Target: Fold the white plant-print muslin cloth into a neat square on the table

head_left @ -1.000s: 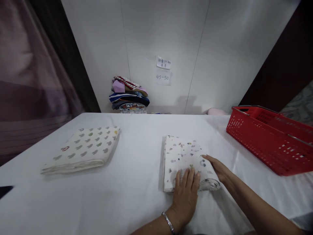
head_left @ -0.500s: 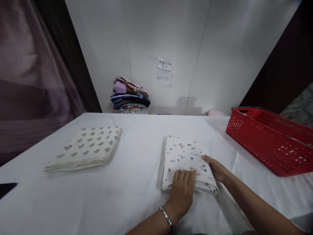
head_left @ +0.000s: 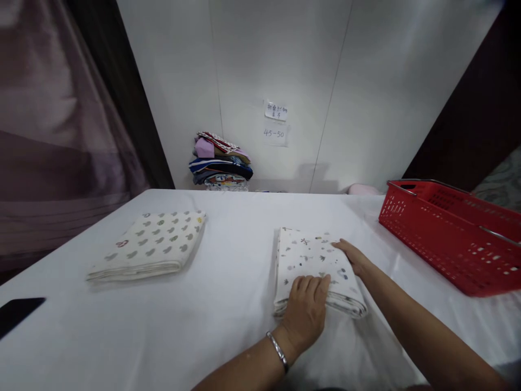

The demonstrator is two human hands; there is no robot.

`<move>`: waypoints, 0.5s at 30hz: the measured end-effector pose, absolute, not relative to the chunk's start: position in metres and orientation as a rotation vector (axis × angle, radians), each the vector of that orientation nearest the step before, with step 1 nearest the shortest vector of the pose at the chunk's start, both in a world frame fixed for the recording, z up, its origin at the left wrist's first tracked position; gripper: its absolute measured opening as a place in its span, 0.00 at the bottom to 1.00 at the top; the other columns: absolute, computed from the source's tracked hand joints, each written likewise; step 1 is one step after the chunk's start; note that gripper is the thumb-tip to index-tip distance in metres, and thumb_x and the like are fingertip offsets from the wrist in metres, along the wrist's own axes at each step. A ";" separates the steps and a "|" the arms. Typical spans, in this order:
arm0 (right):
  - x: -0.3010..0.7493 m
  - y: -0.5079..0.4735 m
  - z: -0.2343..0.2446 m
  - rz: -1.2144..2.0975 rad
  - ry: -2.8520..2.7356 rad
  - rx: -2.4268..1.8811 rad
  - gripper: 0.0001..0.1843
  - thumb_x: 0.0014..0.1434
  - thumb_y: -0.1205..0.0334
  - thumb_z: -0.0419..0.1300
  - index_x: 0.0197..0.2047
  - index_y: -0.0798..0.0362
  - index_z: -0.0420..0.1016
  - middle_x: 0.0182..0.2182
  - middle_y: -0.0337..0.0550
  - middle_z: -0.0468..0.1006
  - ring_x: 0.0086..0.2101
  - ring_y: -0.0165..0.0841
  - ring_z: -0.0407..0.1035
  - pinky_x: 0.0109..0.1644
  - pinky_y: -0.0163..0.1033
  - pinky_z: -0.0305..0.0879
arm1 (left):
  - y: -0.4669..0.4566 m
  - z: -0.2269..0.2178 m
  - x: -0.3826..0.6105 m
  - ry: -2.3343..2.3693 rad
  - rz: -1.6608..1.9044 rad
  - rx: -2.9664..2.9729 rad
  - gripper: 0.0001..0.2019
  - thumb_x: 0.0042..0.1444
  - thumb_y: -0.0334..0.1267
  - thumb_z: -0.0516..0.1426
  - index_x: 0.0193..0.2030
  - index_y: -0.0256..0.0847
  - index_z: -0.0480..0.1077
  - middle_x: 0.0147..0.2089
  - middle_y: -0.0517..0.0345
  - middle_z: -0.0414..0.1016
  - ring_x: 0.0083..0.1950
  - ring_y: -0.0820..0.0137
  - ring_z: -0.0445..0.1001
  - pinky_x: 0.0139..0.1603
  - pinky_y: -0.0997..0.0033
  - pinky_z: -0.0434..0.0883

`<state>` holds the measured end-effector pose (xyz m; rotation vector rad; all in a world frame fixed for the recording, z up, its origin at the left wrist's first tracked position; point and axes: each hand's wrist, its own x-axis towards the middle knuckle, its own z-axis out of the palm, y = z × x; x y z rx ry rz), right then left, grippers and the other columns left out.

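Observation:
A folded white cloth with small printed shapes (head_left: 311, 260) lies on the white table (head_left: 228, 304) in front of me. My left hand (head_left: 306, 312), a silver bangle on its wrist, curls its fingers over the cloth's near edge. My right hand (head_left: 353, 258) lies flat along the cloth's right side, fingers stretched out and touching it. A second folded cloth, white with grey and green shapes (head_left: 150, 244), rests further left on the table, away from both hands.
A red plastic basket (head_left: 451, 233) stands at the right of the table. A stack of folded coloured clothes (head_left: 220, 163) sits against the white wall behind the table. A dark flat object (head_left: 16, 315) lies at the table's left edge.
My left hand has gone from flat on the cloth to curled over its near edge. My right hand has slid further up the cloth's right side. The view has shifted slightly.

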<state>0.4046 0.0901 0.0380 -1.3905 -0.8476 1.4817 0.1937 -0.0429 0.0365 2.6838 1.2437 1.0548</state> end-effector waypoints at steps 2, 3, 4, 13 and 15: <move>0.407 0.092 0.060 1.362 -0.837 -1.492 0.52 0.47 0.59 0.66 0.68 0.49 0.39 0.52 0.53 0.71 0.38 0.40 0.73 0.40 0.43 0.71 | -0.043 0.050 0.194 1.210 1.092 2.635 0.27 0.53 0.30 0.46 0.62 0.35 0.53 0.51 0.47 0.68 0.50 0.62 0.65 0.54 0.57 0.62; 0.409 0.092 0.072 1.311 -0.856 -1.517 0.53 0.46 0.59 0.67 0.67 0.49 0.40 0.53 0.54 0.70 0.39 0.41 0.73 0.40 0.43 0.71 | -0.044 0.058 0.194 1.192 1.115 2.601 0.28 0.53 0.29 0.47 0.63 0.35 0.53 0.52 0.48 0.68 0.51 0.62 0.65 0.54 0.57 0.62; 0.411 0.093 0.086 1.271 -0.892 -1.516 0.52 0.46 0.59 0.67 0.67 0.49 0.41 0.53 0.54 0.70 0.39 0.41 0.73 0.40 0.44 0.71 | -0.045 0.065 0.195 1.167 1.149 2.559 0.29 0.52 0.28 0.47 0.63 0.36 0.52 0.52 0.48 0.68 0.52 0.62 0.64 0.55 0.57 0.62; 0.391 0.124 0.184 1.133 -1.243 -1.377 0.39 0.48 0.69 0.65 0.62 0.51 0.57 0.37 0.47 0.78 0.27 0.34 0.72 0.29 0.39 0.71 | -0.046 0.107 0.197 1.042 1.438 1.529 0.29 0.47 0.26 0.49 0.59 0.41 0.57 0.55 0.53 0.68 0.54 0.67 0.67 0.55 0.68 0.65; 0.363 0.134 0.189 1.200 -1.347 -1.372 0.39 0.50 0.64 0.65 0.63 0.52 0.54 0.33 0.46 0.78 0.24 0.32 0.72 0.26 0.39 0.71 | -0.037 0.099 0.182 1.036 1.497 1.203 0.26 0.49 0.27 0.50 0.56 0.41 0.58 0.51 0.55 0.71 0.50 0.68 0.70 0.51 0.70 0.68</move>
